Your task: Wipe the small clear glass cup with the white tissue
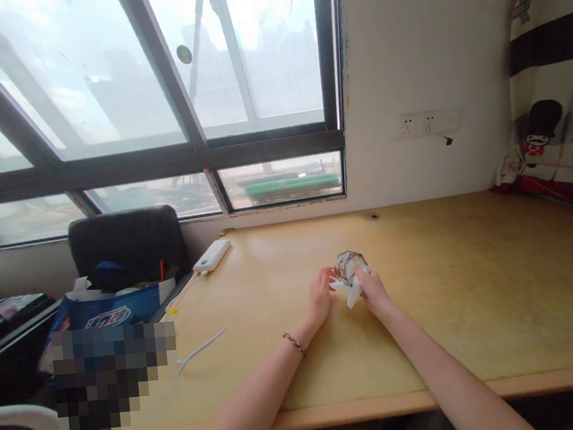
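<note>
Now | two hands: left hand (320, 297), right hand (373, 292) | one glass (350, 266), apparently | one tissue (353, 292)

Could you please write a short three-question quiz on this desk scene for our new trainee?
1. True or false: the glass stands alone, untouched.
2. What white item is pressed to the glass?
3. The power bank lies: A) by the window, B) at the desk's near edge.

Key:
1. False; the left hand and right hand both hold it.
2. A tissue.
3. A.
</note>
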`<action>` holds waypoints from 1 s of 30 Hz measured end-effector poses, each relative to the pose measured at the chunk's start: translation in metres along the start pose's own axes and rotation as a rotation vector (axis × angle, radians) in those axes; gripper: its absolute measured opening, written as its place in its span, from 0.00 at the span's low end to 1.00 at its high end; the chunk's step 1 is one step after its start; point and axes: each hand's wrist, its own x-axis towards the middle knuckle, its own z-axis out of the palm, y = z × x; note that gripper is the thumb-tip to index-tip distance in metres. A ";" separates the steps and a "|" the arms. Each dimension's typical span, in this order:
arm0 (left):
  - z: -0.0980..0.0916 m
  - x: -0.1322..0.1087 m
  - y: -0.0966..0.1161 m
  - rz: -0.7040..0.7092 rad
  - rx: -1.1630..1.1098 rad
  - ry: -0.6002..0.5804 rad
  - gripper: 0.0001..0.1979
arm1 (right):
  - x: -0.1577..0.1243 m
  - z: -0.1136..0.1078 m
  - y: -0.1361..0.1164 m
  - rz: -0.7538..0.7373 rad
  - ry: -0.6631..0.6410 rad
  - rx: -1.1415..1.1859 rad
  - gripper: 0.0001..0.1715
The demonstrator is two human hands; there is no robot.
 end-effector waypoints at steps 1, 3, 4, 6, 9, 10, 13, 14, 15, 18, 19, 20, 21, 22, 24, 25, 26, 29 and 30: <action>0.002 0.000 0.000 -0.021 0.003 -0.004 0.18 | 0.000 -0.001 -0.001 -0.001 0.019 0.036 0.21; 0.007 -0.002 -0.002 -0.046 0.043 -0.041 0.14 | 0.000 -0.001 -0.004 -0.017 0.044 0.082 0.21; 0.009 -0.003 -0.002 -0.045 0.074 -0.063 0.12 | 0.000 -0.002 -0.005 -0.033 0.051 0.090 0.20; 0.015 -0.007 -0.003 -0.019 0.111 -0.115 0.10 | 0.000 -0.001 -0.006 -0.072 0.062 0.113 0.20; 0.022 -0.012 0.000 0.045 0.043 -0.243 0.10 | -0.003 0.001 -0.007 -0.122 0.080 0.196 0.19; 0.024 -0.012 0.001 0.051 -0.007 -0.290 0.13 | -0.004 0.001 -0.007 -0.118 0.085 0.226 0.19; 0.024 -0.011 0.003 -0.019 -0.151 -0.324 0.21 | -0.010 0.005 -0.011 -0.047 0.035 0.328 0.19; 0.023 -0.009 0.003 -0.067 -0.187 -0.301 0.22 | -0.013 0.006 -0.012 -0.024 -0.011 0.373 0.19; 0.022 -0.008 0.002 -0.117 -0.217 -0.271 0.22 | -0.015 0.008 -0.014 -0.011 -0.061 0.417 0.19; 0.018 -0.003 -0.003 -0.232 -0.293 -0.214 0.23 | -0.020 0.014 -0.016 -0.016 -0.172 0.495 0.19; 0.016 -0.003 -0.005 -0.256 -0.322 -0.207 0.23 | -0.021 0.015 -0.016 -0.022 -0.186 0.488 0.19; 0.015 -0.002 -0.006 -0.273 -0.351 -0.202 0.23 | -0.021 0.016 -0.016 -0.026 -0.192 0.462 0.19; 0.014 -0.002 -0.007 -0.282 -0.381 -0.198 0.22 | -0.021 0.017 -0.015 -0.032 -0.187 0.418 0.20; 0.013 -0.002 -0.007 -0.282 -0.408 -0.194 0.22 | -0.021 0.017 -0.014 -0.042 -0.175 0.358 0.21; 0.011 -0.002 -0.008 -0.256 -0.454 -0.183 0.22 | -0.019 0.015 -0.013 -0.103 -0.147 0.183 0.22; 0.010 -0.002 -0.008 -0.238 -0.471 -0.175 0.21 | -0.019 0.013 -0.012 -0.159 -0.126 0.068 0.22; 0.010 -0.002 -0.008 -0.219 -0.481 -0.161 0.21 | -0.019 0.012 -0.012 -0.229 -0.099 -0.061 0.23; 0.006 -0.002 -0.009 -0.200 -0.468 -0.124 0.19 | -0.020 0.009 -0.013 -0.422 -0.032 -0.380 0.24; 0.005 -0.002 -0.010 -0.204 -0.451 -0.114 0.19 | -0.021 0.008 -0.013 -0.476 -0.018 -0.457 0.24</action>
